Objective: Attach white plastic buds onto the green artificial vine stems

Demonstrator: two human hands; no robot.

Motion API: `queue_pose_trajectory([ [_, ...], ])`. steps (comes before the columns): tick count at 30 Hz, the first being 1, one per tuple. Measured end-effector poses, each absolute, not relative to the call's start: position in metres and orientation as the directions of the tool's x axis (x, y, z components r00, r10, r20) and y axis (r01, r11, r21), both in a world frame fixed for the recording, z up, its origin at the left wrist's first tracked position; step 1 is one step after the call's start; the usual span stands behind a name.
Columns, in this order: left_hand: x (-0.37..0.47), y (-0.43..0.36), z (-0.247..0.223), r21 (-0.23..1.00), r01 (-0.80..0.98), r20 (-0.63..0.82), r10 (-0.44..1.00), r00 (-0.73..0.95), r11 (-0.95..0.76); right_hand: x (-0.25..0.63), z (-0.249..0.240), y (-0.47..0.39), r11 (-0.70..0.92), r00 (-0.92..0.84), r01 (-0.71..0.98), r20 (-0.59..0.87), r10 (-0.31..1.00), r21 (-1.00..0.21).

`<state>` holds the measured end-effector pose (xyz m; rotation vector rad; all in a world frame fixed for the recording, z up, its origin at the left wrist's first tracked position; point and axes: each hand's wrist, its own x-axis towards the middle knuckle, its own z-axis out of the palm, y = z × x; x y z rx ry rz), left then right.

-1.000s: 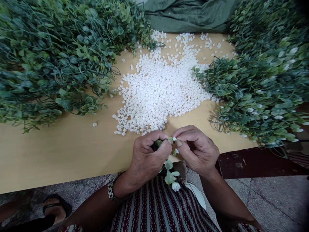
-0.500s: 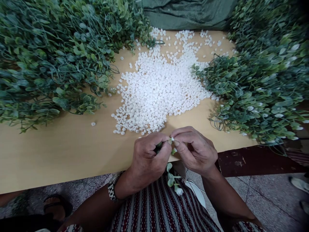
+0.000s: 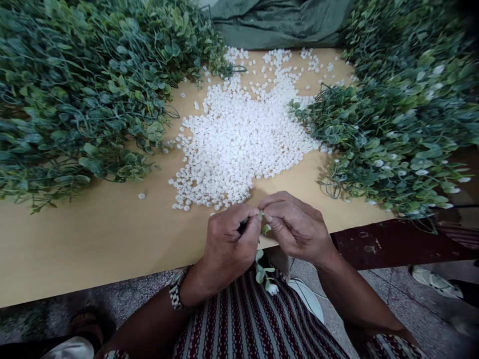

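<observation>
My left hand (image 3: pixel 230 244) is closed around a small artificial green sprig (image 3: pixel 264 271) whose lower end, with a white bud, hangs over my striped lap. My right hand (image 3: pixel 295 227) pinches a tiny white bud against the sprig's tip, fingertips touching those of the left hand. Both hands hover at the near edge of the tan table (image 3: pixel 93 234). A large heap of small white buds (image 3: pixel 239 139) lies on the table just beyond my hands.
A big pile of green leafy sprigs (image 3: pixel 75 89) covers the table's left side. A second pile of sprigs with white buds (image 3: pixel 396 114) covers the right. Green cloth (image 3: pixel 277 22) lies at the back. Someone's shoe (image 3: pixel 434 280) shows on the floor at right.
My hands stay together on the sprig and have shifted slightly left and up. The hanging end of the sprig has swung a little. A shoe has come into view on the floor at right.
</observation>
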<state>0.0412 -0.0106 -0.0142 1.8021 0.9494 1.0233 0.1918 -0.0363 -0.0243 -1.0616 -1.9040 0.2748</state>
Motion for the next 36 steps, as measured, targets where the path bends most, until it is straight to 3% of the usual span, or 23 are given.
queue_pose_trajectory([
  [3, 0.039, -0.007, -0.007, 0.982, 0.087, 0.122, 0.908, 0.4, -0.17, 0.194, -0.024, -0.036, 0.575, -0.162, 0.542, 0.595, 0.787, -0.613],
  [6, 0.038, -0.005, -0.003, 0.994, 0.064, 0.049, 0.907, 0.418, -0.083, 0.193, -0.024, -0.035, 0.548, -0.073, 0.5, 0.598, 0.798, -0.671],
  [13, 0.037, -0.004, -0.012, 0.996, 0.002, -0.084, 0.913, 0.399, 0.09, 0.187, -0.027, -0.038, 0.62, -0.097, 0.528, 0.684, 0.723, -0.581],
  [20, 0.035, -0.004, -0.013, 0.981, -0.046, -0.159, 0.909, 0.386, 0.19, 0.181, -0.031, -0.039, 0.604, -0.033, 0.442, 0.66, 0.75, -0.664],
  [26, 0.037, -0.004, -0.018, 0.952, -0.157, -0.184, 0.901, 0.394, 0.263, 0.18, -0.035, -0.041, 0.603, -0.041, 0.513, 0.685, 0.728, -0.611],
  [36, 0.043, -0.009, -0.017, 0.952, -0.168, -0.185, 0.921, 0.344, 0.255, 0.178, -0.039, -0.041, 0.592, -0.036, 0.594, 0.717, 0.696, -0.545],
])
